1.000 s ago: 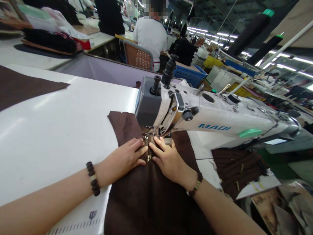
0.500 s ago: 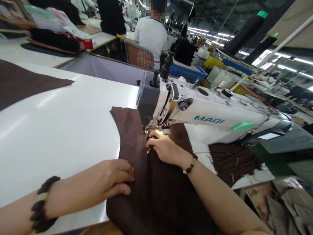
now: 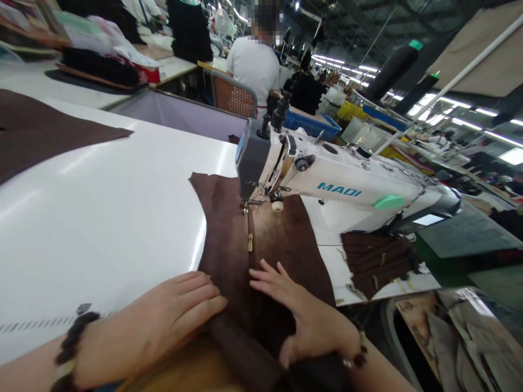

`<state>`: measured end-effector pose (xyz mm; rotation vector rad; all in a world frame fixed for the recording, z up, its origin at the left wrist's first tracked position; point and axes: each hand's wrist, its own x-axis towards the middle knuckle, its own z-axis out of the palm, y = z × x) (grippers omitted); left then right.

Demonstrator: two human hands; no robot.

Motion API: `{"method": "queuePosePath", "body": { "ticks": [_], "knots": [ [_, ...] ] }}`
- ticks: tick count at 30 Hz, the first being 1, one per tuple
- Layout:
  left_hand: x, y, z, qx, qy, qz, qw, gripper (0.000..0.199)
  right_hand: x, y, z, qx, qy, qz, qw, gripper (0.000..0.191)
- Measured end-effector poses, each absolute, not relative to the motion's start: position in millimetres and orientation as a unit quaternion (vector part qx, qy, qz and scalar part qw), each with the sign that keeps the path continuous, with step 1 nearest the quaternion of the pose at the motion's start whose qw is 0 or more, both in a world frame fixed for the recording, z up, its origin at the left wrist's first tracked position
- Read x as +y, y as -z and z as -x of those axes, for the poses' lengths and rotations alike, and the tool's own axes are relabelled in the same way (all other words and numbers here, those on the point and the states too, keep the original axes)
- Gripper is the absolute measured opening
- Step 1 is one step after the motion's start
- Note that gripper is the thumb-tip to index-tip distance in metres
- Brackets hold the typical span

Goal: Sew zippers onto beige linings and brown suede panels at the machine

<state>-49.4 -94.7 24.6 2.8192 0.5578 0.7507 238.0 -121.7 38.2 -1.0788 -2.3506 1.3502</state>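
Observation:
A dark brown leather-like piece (image 3: 281, 234) lies under the head of a white sewing machine (image 3: 339, 177). A zipper with a brass-coloured pull (image 3: 250, 243) runs down its middle, toward the presser foot (image 3: 246, 208). My left hand (image 3: 175, 305) rests on the left edge of the piece, fingers stretched and close together, its thumb hidden. On the right, my right hand (image 3: 302, 310) is spread over the piece below the zipper pull, with nothing in its fingers. The near end of the piece is folded up between my hands.
Another brown piece (image 3: 49, 136) lies on the white table (image 3: 122, 207) at left. Brown strips with zipper pulls (image 3: 378, 261) lie right of the machine. A bin of grey-brown pieces (image 3: 457, 337) stands at lower right. A person in white (image 3: 257, 68) sits ahead, beside a blue crate (image 3: 310, 122).
My right hand has let go of the zipper pull, drawn back toward me and spread its fingers. My left hand has stayed at the left edge. The near end of the piece has folded up.

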Motion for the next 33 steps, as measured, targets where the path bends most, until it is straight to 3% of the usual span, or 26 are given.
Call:
{"method": "queuePosePath", "body": {
  "ticks": [3,5,8,10,14,17,20,23,33],
  "knots": [
    [-87,-36,29,0.193,-0.292,-0.932,0.087,0.027,-149,-48,-236,-0.788,-0.500,0.345,0.098,0.113],
    [-82,-46,12,0.207,-0.308,-0.923,0.100,0.025,-159,-49,-228,-0.771,-0.482,0.395,0.131,0.102],
    [-80,-60,-8,0.209,-0.323,-0.914,0.124,0.024,-164,-40,-220,-0.716,-0.430,0.508,0.211,0.057],
    [-80,-67,-11,0.211,-0.357,-0.900,0.133,0.021,-165,-30,-222,-0.674,-0.414,0.559,0.249,0.040],
    [-85,-59,2,0.251,-0.428,-0.865,0.079,0.014,-166,-18,-233,-0.577,-0.402,0.646,0.296,0.047],
    [-98,-37,8,0.220,-0.341,-0.914,0.028,0.020,-166,-20,-234,-0.492,-0.410,0.700,0.316,0.053],
    [-113,-18,-1,0.216,-0.281,-0.935,0.009,0.032,-165,-23,-231,-0.482,-0.437,0.695,0.305,0.052],
    [-121,-9,-11,0.223,-0.317,-0.922,-0.020,0.040,-165,-24,-230,-0.495,-0.451,0.686,0.284,0.052],
    [-123,2,-14,0.224,-0.365,-0.901,0.070,0.037,-144,-54,-238,-0.656,-0.470,0.560,0.188,0.043]
  ]
}}
